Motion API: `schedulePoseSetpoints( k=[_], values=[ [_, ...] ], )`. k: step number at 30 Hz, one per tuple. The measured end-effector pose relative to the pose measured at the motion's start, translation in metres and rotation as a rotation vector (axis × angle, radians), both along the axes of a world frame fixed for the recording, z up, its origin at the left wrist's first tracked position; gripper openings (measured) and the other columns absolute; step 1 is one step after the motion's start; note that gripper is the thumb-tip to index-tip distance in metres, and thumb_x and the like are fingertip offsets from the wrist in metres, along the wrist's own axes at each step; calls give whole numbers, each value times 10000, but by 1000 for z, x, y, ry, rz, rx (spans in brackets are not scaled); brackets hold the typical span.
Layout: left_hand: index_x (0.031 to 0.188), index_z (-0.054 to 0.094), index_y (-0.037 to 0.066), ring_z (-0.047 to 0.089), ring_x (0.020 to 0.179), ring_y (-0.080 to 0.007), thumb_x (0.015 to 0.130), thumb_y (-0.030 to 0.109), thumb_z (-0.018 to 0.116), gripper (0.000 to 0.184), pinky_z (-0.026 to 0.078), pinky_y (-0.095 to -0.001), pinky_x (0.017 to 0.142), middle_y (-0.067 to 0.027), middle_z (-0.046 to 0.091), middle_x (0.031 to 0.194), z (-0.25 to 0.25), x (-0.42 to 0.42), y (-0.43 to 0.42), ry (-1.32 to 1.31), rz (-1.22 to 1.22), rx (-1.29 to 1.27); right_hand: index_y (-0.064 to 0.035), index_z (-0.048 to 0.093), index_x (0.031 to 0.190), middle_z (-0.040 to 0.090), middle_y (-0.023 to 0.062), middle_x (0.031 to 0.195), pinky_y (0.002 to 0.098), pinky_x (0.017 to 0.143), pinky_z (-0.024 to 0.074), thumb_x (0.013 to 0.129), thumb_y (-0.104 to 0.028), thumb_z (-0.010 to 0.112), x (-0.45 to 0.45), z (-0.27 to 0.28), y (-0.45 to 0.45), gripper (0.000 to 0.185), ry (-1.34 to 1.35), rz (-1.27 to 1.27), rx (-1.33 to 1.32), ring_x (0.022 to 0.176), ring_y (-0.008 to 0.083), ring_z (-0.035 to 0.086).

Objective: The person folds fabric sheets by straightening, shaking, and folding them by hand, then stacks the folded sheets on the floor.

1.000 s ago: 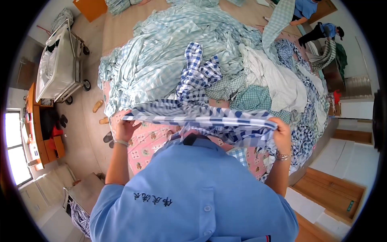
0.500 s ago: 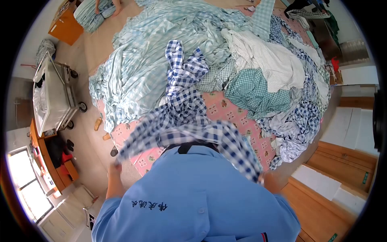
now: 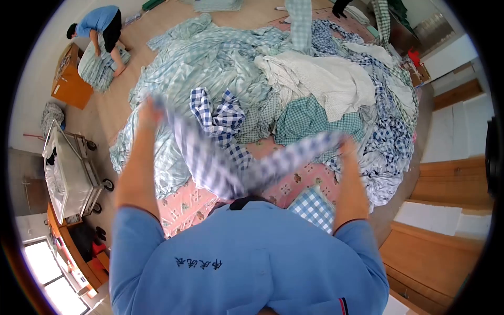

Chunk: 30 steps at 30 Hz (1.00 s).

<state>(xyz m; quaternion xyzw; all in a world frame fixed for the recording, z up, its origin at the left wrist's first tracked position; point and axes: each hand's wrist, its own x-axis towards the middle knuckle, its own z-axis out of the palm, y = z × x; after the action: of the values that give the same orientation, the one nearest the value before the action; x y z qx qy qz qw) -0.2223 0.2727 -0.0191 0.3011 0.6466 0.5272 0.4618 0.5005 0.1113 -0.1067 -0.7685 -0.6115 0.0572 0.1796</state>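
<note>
My left hand (image 3: 151, 111), blurred by motion, is raised at the left and closed on one corner of a blue-and-white checked sheet (image 3: 202, 152). At the right, my right hand (image 3: 346, 144) grips another corner of it. Between my hands the sheet sags in a V toward my waist, and its far part lies bunched on the pale green checked heap (image 3: 210, 68). Near my right forearm is a flat, folded light-blue checked cloth (image 3: 313, 206) on the pink flowered floor cloth (image 3: 181, 212).
White cloth (image 3: 325, 79), green checked cloth (image 3: 315, 121) and navy checked cloth (image 3: 391, 147) lie heaped at the right. A wheeled cart (image 3: 73, 173) stands at the left. Far left, another person (image 3: 102, 26) bends over a bundle (image 3: 102, 68) beside a wooden cabinet (image 3: 71, 84).
Both hands have risen and moved forward from beside my waist, lifting the sheet's near edge. The view has shifted, so the other person and the folded light-blue cloth show more fully.
</note>
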Motion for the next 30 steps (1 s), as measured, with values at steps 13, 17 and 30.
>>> schedulePoseSetpoints(
  k=[13, 17, 30],
  values=[
    [1231, 303, -6, 270, 1204, -295, 856, 263, 413, 475, 256, -414, 974, -152, 300, 1291, 491, -117, -118, -423, -160, 1326, 1, 394, 1177, 495, 115, 1132, 364, 891, 385, 862, -129, 447, 213, 490, -236, 345, 1031, 43, 1192, 1020, 225, 483],
    [1190, 348, -43, 398, 1114, -256, 876, 195, 377, 396, 310, -319, 963, -151, 400, 1225, 388, -340, -98, -271, -306, 829, -9, 437, 1137, 507, 97, 1116, 351, 840, 414, 845, -109, 465, 176, 413, -253, 310, 809, -285, 1204, 995, 200, 499],
    [1125, 456, -18, 448, 1078, -283, 888, 303, 309, 426, 332, -423, 940, -150, 485, 1147, 223, -360, -328, -452, 581, 527, -18, 517, 1024, 545, 32, 951, 205, 780, 387, 816, -110, 494, 17, 316, -379, 228, 966, -212, 319, 897, 112, 496]
  ],
)
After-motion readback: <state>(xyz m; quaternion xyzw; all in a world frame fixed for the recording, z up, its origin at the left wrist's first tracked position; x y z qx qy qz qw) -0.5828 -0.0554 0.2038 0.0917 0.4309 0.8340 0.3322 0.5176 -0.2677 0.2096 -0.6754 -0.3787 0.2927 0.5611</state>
